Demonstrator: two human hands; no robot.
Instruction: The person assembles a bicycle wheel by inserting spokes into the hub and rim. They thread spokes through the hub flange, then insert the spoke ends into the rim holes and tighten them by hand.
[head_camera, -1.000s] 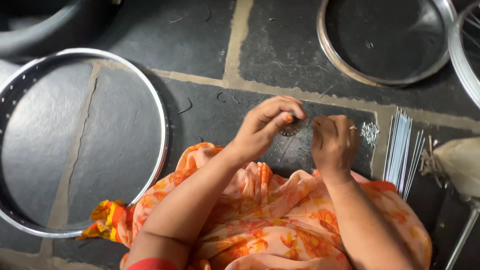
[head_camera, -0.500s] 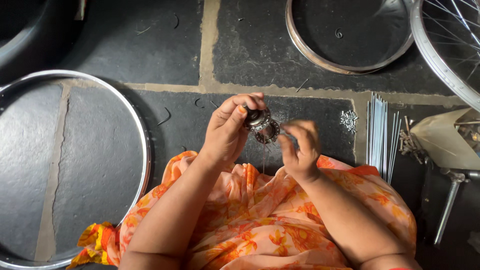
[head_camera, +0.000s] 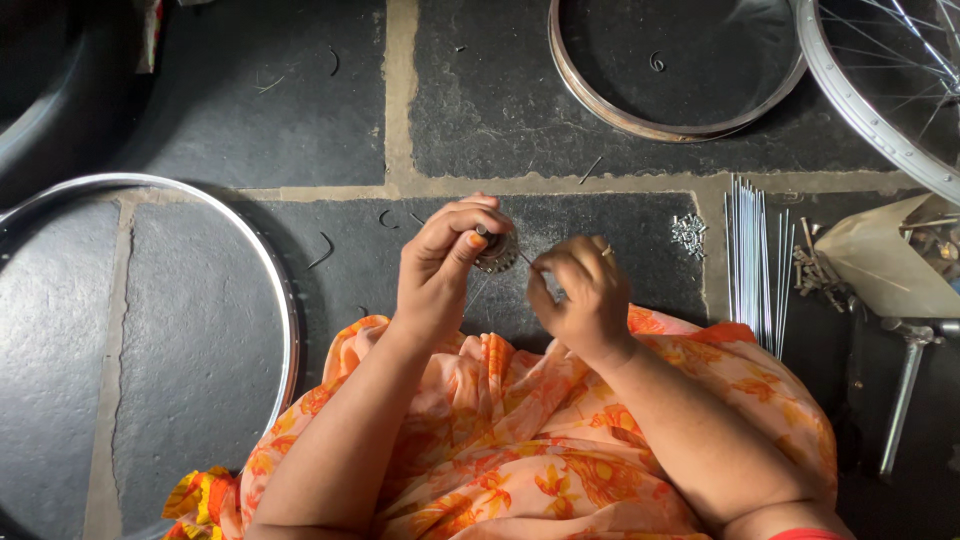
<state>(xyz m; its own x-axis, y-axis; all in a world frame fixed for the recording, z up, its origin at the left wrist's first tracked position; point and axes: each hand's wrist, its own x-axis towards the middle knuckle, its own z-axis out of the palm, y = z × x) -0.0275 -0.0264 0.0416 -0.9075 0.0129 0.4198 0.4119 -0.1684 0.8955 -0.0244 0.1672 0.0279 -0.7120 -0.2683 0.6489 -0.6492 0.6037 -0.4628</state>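
The left hand (head_camera: 440, 262) is gripping a small metal wheel hub (head_camera: 497, 250) with fingers curled tight round it, holding it above the dark stone floor (head_camera: 200, 130), just far of the orange cloth (head_camera: 520, 420) over the lap. The right hand (head_camera: 580, 295) is pinching a thin spoke (head_camera: 527, 260) between narrow fingertips and feeding its end toward the hub's flange — the threading step appears to be in hand. The next move, by my judgement, is calling for a steady hub and a fine aim at one small hole. A bundle of loose spokes (head_camera: 750, 260) is lying to the right, a bare rim (head_camera: 285, 310) to the left, another rim (head_camera: 640, 110) on the far side. Compared with half a second earlier, both hands are sitting slightly lower and closer together, the hub now more hidden behind the left fingers
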